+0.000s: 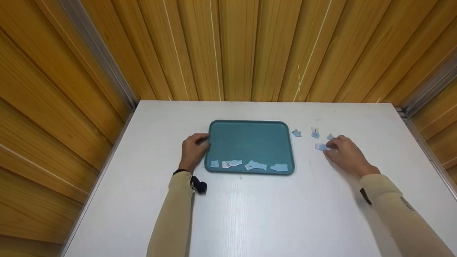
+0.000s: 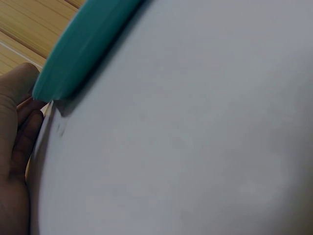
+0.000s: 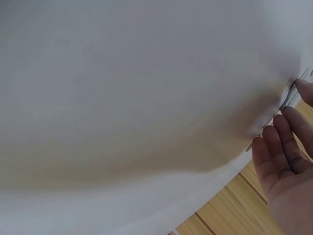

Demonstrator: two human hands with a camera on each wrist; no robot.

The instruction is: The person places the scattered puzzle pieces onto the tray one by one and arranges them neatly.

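Observation:
A teal rectangular tray [image 1: 250, 142] lies on the white table. My left hand [image 1: 194, 150] holds its left rim between thumb and fingers; in the left wrist view the thumb [image 2: 22, 81] reaches the tray's edge [image 2: 83, 49]. To the right of the tray, my right hand [image 1: 346, 155] pinches a torn light-blue and white paper piece [image 1: 320, 146], low over the table. In the right wrist view this piece shows only as a thin edge by the fingertips [image 3: 288, 111]. Along the tray's near side lies a row of several torn paper pieces, among them a blue one [image 1: 279, 167] at the right end.
Three more torn scraps lie right of the tray: a small one [image 1: 296, 133] near its rim, a white-and-blue one [image 1: 315, 132], and a blue one [image 1: 330, 136] beside the right hand. Wood-patterned panels [image 1: 237, 50] stand behind the white table [image 1: 232, 207].

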